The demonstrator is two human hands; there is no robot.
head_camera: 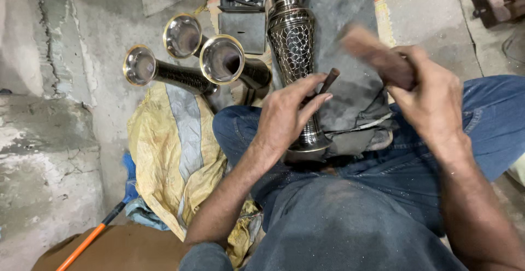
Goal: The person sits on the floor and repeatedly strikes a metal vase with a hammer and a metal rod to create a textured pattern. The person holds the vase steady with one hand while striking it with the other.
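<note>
Concrete floor (82,156), cracked and grey, carries three lying vases (221,60) on yellow sacking (175,151). Engraved metal vase (292,41) lies across the lap; left hand (287,115) grips a punch (327,81), right hand (432,99) clasps a blurred wooden mallet (372,52).

The person wears blue denim jeans (350,216), dusted with fine pale specks across the lap at lower centre. Both forearms are bare, no sleeves showing; neither the left hand (287,115) nor the right hand (432,99) is gloved.
</note>
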